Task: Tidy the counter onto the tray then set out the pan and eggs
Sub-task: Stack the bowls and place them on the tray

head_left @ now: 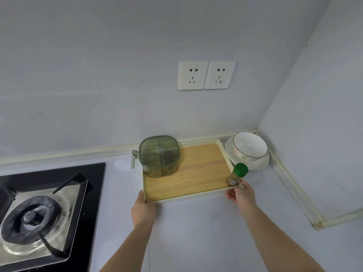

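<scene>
Left hand [143, 209] is gripping the tray [186, 197] at its front-left corner, thumb lying along the left rim, the other fingers hidden; right hand [242, 195] is pinching the bottle [236, 174] low on its body at the tray's front-right corner; bottle is leaning slightly, green cap up; can't tell whether its base is resting on the wood, on the rim, or hanging just above. Tray is sitting at the counter's [196, 232] back edge, towards the right corner; green box [159, 156] is standing upright in the tray's back-left corner, lid on, its clip sticking out past the left rim. Bowl [249, 148] is sitting in a plate [255, 166] in the counter's back-right corner, just beside the tray's right rim but outside it. Hob [49, 203] is taking up the counter's left edge; no pan or eggs showing in view. Reading it as mid-tidy: box is in, bottle is going in now; bowl and plate are looking like the remaining loose items, if they count as clutter; the pan-and-eggs half is looking not yet started; so I'm guessing under halfway overall.
</scene>
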A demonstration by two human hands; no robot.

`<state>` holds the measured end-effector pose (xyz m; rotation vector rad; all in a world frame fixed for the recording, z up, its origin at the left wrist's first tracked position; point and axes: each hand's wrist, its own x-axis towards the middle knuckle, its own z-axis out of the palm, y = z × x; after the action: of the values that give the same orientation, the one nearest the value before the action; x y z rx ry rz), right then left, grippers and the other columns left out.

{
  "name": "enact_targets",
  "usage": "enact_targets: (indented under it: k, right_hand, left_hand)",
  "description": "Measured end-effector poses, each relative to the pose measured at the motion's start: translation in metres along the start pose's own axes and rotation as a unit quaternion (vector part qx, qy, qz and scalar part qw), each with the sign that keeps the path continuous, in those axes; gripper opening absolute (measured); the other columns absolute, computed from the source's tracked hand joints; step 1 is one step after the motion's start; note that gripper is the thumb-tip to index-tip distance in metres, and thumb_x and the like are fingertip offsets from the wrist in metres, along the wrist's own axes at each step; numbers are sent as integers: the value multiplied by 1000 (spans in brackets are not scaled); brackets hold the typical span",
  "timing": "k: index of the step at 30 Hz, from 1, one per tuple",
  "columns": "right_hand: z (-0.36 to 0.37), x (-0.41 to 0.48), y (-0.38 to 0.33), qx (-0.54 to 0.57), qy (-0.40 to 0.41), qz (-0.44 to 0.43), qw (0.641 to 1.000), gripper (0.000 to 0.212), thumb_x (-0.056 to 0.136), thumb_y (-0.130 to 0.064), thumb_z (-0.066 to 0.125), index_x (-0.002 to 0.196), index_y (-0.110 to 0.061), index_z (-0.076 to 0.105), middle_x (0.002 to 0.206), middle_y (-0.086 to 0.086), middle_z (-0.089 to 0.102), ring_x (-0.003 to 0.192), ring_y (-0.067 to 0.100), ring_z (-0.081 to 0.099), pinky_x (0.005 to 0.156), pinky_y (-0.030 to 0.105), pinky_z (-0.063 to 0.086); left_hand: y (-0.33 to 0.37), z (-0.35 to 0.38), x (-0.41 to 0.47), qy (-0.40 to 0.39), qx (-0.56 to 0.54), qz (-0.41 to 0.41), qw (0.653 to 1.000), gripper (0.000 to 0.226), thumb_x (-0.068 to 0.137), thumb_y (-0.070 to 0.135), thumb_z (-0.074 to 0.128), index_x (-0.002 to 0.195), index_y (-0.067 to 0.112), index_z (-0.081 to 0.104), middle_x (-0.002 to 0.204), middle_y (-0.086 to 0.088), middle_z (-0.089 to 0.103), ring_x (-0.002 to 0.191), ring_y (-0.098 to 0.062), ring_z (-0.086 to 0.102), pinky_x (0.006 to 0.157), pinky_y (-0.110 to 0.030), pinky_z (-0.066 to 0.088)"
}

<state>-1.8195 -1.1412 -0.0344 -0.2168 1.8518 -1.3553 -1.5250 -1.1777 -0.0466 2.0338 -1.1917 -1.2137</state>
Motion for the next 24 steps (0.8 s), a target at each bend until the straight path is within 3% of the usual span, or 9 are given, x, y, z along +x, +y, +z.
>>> enact_targets:
  k: [3,6,10,13,16,19,24]
  right_hand:
    - [-3,2,-1,-3,3,0,1000,35,91,6,40,115,-16,53,75,18,57,57,24,58,50,29,55]
    - [-2,2,-2,-7,5,-3,1000,32,91,5,39,113,-14,54,75,18,56,57,25,58,57,34,55]
    - [-1,1,1,1,16,4,1000,28,92,4,37,110,-9,55,73,18,57,56,25,57,59,36,53]
    - [4,-7,4,-3,13,21,1000,20,91,-2,40,99,3,58,69,16,60,53,23,58,54,32,52]
    - [15,-30,9,49,-1,62,997,15,92,-1,41,92,3,55,75,17,58,58,24,59,46,27,53]
    - [33,-64,14,76,-37,80,993,18,94,4,37,105,1,51,80,18,57,64,24,60,50,30,53]
    - [75,-151,13,64,-167,92,980,14,99,-11,49,112,-10,54,91,14,64,78,27,63,65,36,52]
  left_hand:
    - [2,4,-1,7,6,-3,1000,56,78,-2,31,122,24,54,88,-17,65,82,-38,61,59,-30,45]
    - [4,4,-4,11,14,5,1000,47,78,-3,30,109,21,55,78,-17,62,75,-37,59,58,-32,46]
    - [4,0,-1,-4,16,2,1000,52,79,1,30,119,24,54,81,-15,63,72,-33,61,55,-28,45]
    - [11,-6,-7,-39,-13,-6,999,38,90,9,32,118,21,54,74,-14,61,58,-26,57,50,-28,47]
    - [15,-19,-16,-75,-52,-30,995,39,97,24,44,135,14,40,78,-12,63,55,-23,58,47,-28,45]
    - [12,-40,-32,-98,-91,-38,990,54,99,25,45,147,13,23,89,-13,65,60,-23,60,47,-28,45]
    - [-4,-105,-76,-88,-163,25,982,26,100,18,44,124,11,49,94,-12,65,64,-21,61,52,-28,46]
